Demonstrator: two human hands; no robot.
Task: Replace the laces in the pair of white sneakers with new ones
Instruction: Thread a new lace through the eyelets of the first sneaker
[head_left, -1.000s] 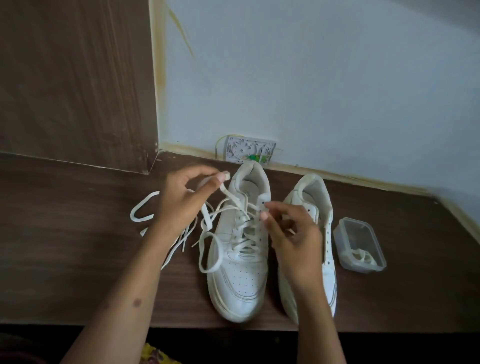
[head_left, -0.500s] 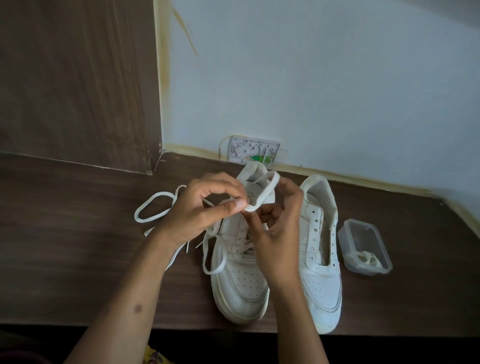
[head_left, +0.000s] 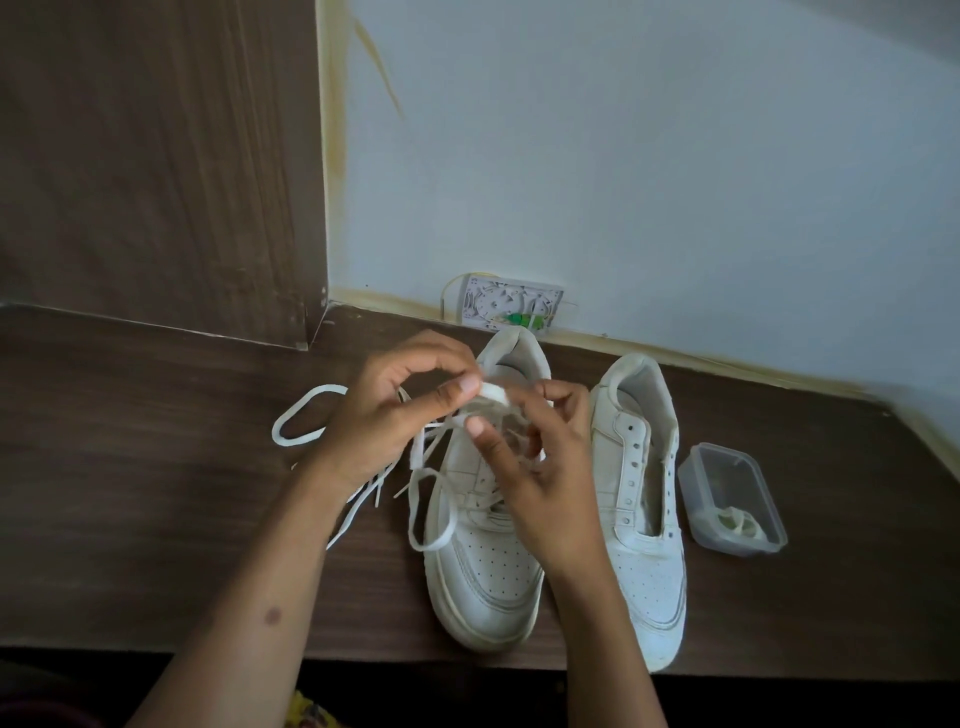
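Observation:
Two white sneakers stand toes toward me on the dark wooden table (head_left: 130, 519). The left sneaker (head_left: 483, 582) has a white lace (head_left: 423, 509) threaded through it, with loose loops hanging off its left side. My left hand (head_left: 395, 415) and my right hand (head_left: 535, 467) meet above its tongue, both pinching the lace near the top eyelets. The right sneaker (head_left: 647, 519) has bare eyelets and no lace. Another loose white lace (head_left: 306, 415) lies on the table behind my left wrist.
A clear plastic box (head_left: 732, 499) holding a coiled lace sits right of the right sneaker. A small white plate with a green part (head_left: 511, 309) leans on the pale wall behind the shoes. A wooden panel (head_left: 156, 156) rises at back left. The table's front edge runs just below the toes.
Both hands came together over the left sneaker's tongue and stayed there, working the lace end between the fingertips. The view shifted slightly left, and the right sneaker is now uncovered.

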